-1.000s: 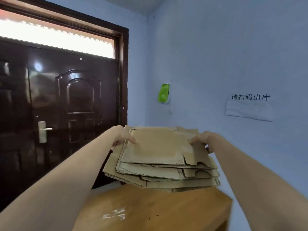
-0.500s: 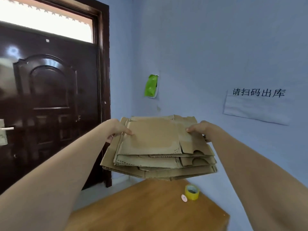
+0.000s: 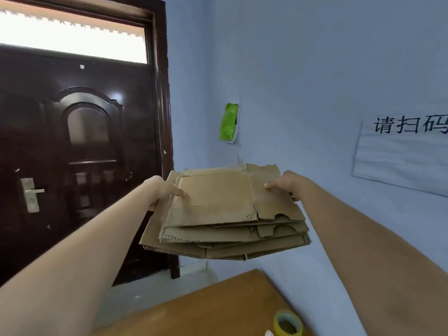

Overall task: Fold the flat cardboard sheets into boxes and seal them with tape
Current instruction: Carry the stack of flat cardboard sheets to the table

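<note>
I hold a stack of several flat brown cardboard sheets [image 3: 218, 214] in the air in front of me, above the far end of a wooden table [image 3: 208, 309]. My left hand [image 3: 161, 190] grips the stack's left edge, thumb on top. My right hand [image 3: 282, 184] grips the right edge the same way; the fingers of both are hidden underneath. A roll of yellow tape [image 3: 287, 323] stands on the table near its right edge, close to the bottom of the view.
A dark brown door [image 3: 80, 154] with a metal handle [image 3: 31, 194] fills the left. Blue walls meet in a corner behind the stack. A green packet [image 3: 229, 122] hangs on the wall, and a paper sign [image 3: 402, 146] with printed characters is at right.
The stack stays in both hands' grip. The view has swung, so the door handle is back in sight at left and the tape roll sits lower and nearer the bottom edge.
</note>
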### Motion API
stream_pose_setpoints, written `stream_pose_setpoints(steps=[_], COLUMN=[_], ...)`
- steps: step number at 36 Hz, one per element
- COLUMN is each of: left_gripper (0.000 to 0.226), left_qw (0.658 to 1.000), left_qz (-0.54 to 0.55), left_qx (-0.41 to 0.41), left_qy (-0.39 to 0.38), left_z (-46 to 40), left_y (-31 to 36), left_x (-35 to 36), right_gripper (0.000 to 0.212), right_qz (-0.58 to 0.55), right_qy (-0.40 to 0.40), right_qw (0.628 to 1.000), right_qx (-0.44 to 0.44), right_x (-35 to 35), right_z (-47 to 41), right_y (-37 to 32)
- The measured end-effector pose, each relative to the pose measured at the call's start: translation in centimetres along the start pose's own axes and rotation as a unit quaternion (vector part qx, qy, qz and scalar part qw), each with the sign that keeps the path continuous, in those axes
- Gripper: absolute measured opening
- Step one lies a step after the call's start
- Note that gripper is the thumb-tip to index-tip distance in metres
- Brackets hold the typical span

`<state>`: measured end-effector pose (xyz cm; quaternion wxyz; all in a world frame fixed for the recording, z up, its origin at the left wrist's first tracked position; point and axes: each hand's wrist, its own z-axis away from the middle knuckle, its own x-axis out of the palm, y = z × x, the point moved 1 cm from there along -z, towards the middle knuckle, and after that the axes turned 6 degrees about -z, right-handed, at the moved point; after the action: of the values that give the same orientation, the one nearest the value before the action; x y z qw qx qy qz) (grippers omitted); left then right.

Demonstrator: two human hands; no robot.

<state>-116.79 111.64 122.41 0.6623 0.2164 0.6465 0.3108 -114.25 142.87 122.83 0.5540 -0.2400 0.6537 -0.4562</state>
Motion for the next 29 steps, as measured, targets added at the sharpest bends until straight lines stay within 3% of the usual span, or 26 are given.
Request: stream_pose_setpoints(steps=[16,29], left_gripper=[0.085,0.092], left_qw=[0.999,0.994], left_qz=[-0.01,0.015], left_qx=[-0.051,-0.103], left_qy=[0.013,0.04], left_z=[-10.5,-18.1], left_y=[4.0,1.2], left_x=[8.4,11.5], right_gripper=[0.07,0.074], right_qz=[0.0,0.029], right_qy=[-0.061,-0.102], right_qw=[0.998,0.994], right_qx=[0.005,-0.007], right_x=[-0.3,4.4], right_z=[-14.5,-23.6], right_y=[5.2,5.1])
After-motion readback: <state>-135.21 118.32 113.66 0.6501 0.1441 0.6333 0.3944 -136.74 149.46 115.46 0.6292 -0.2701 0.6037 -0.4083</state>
